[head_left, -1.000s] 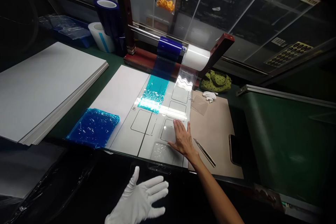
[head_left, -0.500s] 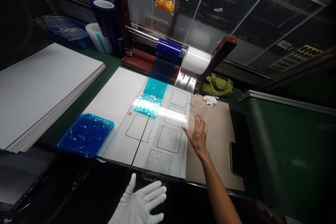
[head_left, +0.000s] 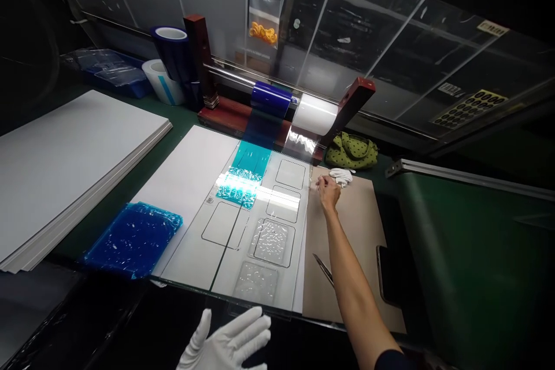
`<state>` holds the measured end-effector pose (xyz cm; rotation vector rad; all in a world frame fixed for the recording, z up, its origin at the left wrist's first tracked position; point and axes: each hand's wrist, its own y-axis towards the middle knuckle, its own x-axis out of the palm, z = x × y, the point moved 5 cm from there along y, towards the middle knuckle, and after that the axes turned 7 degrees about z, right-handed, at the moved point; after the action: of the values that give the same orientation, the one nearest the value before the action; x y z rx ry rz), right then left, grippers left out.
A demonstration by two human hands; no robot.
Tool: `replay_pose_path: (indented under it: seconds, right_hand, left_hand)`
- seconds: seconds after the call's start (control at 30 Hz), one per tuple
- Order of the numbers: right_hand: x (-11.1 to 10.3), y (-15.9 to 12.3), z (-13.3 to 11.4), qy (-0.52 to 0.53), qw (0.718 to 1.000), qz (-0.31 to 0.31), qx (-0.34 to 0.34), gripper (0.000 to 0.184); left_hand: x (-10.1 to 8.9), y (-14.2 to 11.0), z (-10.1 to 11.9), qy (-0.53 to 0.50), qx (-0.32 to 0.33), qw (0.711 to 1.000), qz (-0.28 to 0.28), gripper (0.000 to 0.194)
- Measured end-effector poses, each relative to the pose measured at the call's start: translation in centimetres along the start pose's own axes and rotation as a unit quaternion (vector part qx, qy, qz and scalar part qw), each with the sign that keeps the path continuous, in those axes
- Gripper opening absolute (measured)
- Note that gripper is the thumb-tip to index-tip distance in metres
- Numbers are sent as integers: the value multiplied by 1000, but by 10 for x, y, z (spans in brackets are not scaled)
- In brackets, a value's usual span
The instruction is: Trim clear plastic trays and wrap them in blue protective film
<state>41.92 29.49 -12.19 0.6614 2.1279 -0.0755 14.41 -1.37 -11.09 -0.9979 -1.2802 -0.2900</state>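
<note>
My left hand (head_left: 229,340), in a white glove, hovers palm up in front of the table's near edge, fingers spread and holding nothing. My bare right hand (head_left: 329,192) is over the far part of a brown board (head_left: 353,231), its fingers drawn together; what is between them, if anything, is too small to make out. Metal tweezers (head_left: 323,269) lie on the board beside my right forearm. On the white sheet with outlined squares, a clear film-covered square piece (head_left: 271,240) sits above another clear piece (head_left: 256,281). A crumpled white glove (head_left: 341,177) is just beyond my right hand.
A wooden stand (head_left: 200,60) carries a blue film roll (head_left: 271,98) and a clear film roll (head_left: 315,113). A blue film-wrapped stack (head_left: 134,240) and white sheets (head_left: 82,156) lie left. A phone (head_left: 387,277) and green pouch (head_left: 352,150) are right.
My right hand has moved farther over the brown board, and its spread fingers have drawn together. The tweezers now show beside the forearm. My left hand stays open; the camera view has shifted.
</note>
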Motion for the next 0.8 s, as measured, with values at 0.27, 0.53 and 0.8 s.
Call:
replay_pose_path:
  seconds: [0.27,0.53,0.8]
  right_hand:
    - [-119,-138,-39,311,950,-26,-3,28]
    - [-137,-294,-96,602,749,-189,201,17]
    - [-166,-315,-81,424,895,-60,129,36]
  left_hand:
    - [29,-15,22,568,151,802,107,108]
    - [92,-51,27,832,421,337,129,143]
    - [87,-108,34,822,521,221,59,118]
